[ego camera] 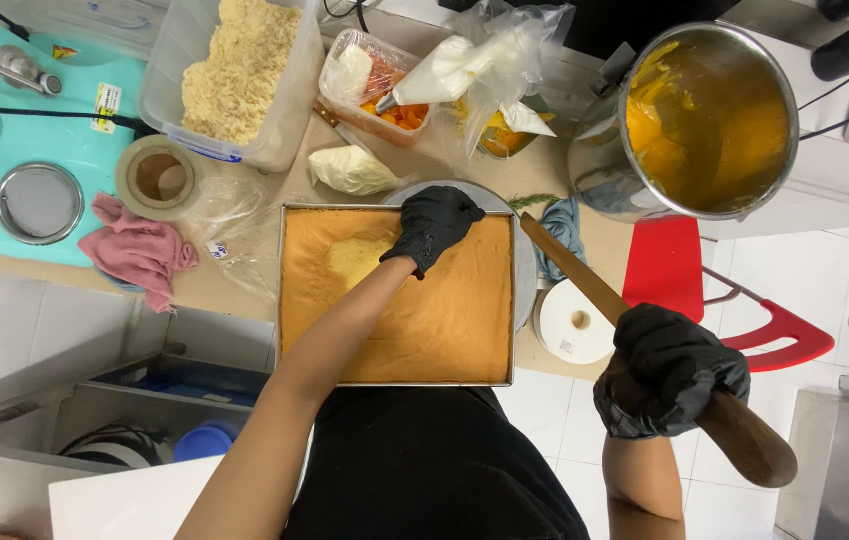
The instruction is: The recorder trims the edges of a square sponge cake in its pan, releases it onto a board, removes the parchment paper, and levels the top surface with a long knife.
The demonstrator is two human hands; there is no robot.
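A rectangular metal tray [397, 382] holds a golden-brown sheet cake [445, 310] with a paler patch where the crust is torn near its far left. My left hand [433, 226], in a black glove, rests fingers-down on the far edge of the cake. To the right of the tray my right hand [667, 372], also gloved, is closed around the wooden handle of a long knife [585, 278]. Its blade points up and to the left, just beside the tray's right corner.
A steel pot [710, 120] of orange liquid stands at the far right. A tub of crumbs [235, 75], a filled piping bag [445, 70], a tape roll [158, 178], a pink cloth [140, 250] and a white paper roll [575, 322] surround the tray. A red stool [670, 268] sits below.
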